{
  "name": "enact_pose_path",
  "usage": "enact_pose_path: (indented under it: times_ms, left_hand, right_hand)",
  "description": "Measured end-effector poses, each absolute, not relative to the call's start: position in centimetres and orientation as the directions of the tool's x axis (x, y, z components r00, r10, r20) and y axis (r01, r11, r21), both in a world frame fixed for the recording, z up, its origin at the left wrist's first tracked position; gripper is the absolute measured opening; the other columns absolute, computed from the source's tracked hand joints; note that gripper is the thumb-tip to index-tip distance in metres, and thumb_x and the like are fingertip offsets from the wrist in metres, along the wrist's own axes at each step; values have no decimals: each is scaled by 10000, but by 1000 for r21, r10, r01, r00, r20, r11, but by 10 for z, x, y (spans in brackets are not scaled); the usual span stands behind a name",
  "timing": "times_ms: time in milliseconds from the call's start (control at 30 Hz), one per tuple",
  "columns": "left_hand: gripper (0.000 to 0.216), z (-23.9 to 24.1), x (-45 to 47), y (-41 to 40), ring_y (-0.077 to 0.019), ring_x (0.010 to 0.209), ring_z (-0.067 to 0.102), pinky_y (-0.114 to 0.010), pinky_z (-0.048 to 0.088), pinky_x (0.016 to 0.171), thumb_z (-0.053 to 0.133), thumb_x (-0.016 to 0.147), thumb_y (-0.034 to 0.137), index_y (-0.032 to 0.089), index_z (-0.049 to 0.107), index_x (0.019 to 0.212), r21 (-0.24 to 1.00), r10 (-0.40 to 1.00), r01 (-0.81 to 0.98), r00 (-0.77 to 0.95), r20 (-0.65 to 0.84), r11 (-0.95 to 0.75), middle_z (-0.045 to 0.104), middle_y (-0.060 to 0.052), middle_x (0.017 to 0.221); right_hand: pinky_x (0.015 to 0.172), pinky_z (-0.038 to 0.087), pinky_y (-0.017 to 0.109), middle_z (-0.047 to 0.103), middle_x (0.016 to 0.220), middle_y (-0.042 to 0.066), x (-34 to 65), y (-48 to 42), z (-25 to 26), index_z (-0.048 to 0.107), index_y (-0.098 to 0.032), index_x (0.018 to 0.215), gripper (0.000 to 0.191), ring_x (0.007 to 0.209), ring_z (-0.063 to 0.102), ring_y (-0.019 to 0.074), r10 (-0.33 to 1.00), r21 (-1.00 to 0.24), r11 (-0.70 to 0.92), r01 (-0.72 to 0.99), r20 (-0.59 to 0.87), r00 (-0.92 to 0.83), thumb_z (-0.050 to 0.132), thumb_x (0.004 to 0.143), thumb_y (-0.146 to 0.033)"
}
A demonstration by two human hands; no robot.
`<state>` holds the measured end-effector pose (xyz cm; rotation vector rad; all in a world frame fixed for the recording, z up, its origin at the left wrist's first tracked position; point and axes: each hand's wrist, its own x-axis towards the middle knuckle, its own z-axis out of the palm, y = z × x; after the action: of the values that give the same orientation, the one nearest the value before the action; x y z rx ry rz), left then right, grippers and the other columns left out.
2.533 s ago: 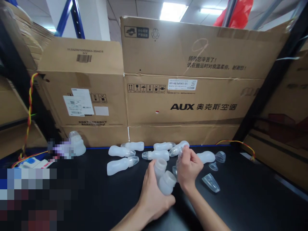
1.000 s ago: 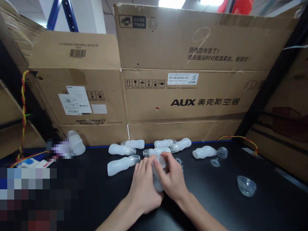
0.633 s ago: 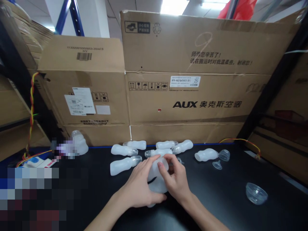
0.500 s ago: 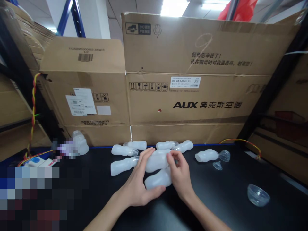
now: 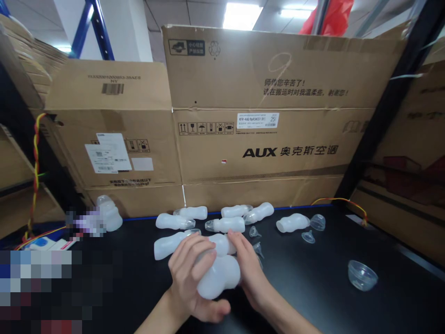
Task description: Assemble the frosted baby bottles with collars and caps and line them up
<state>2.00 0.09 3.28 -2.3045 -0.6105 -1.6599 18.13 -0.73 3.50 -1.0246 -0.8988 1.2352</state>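
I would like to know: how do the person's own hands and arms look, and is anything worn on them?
The left hand and right hand are bare, without gloves; no ring shows on the visible fingers. The left forearm and right forearm show no sleeve, watch or bracelet as far as the picture's edge.

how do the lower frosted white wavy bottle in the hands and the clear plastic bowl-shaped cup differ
The lower frosted white wavy bottle is milky; the clear plastic bowl-shaped cup is see-through. The bottle has a waist; the cup doesn't. The bottle is between the left hand and right hand; the cup rests on the black tabletop.
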Motion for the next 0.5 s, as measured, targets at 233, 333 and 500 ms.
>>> enact_pose_path:
  times_ms: [233, 333, 500]
  left_hand:
    - [196, 46, 35, -2, -311, 1061, 677, -589, 478, 1061, 606, 854, 358, 247, 604, 1016, 394, 471, 401, 113, 875, -827, 673, -89, 1096]
    - [280, 45, 38, -4, -378, 1313, 556, -616, 437, 1098, 573, 883, 421, 241, 634, 1088, 546, 613, 349, 113, 782, -761, 580, -138, 1380]
    - [702, 39, 34, 0, -458, 1460, 389, -640, 366, 1144, 600, 835, 665, 236, 552, 1389, 763, 796, 227, 135, 590, -605, 360, -156, 1611]
  right_hand:
    - [425, 371, 227, 495, 667, -49, 177, -7, 28, 544, -241, 844, 403, 509, 422, 130, 951, -943, 196, -269, 116, 287, 653, 861, -629]
    - [485, 405, 220, 513, 725, -42, 179, -7, 27, 548, -245, 893, 389, 584, 437, 137, 934, -929, 261, -262, 175, 311, 650, 886, -620]
    - [539, 421, 238, 518, 731, -34, 185, -4, 26, 562, -240, 899, 376, 626, 447, 155, 916, -937, 301, -174, 234, 326, 590, 932, -613]
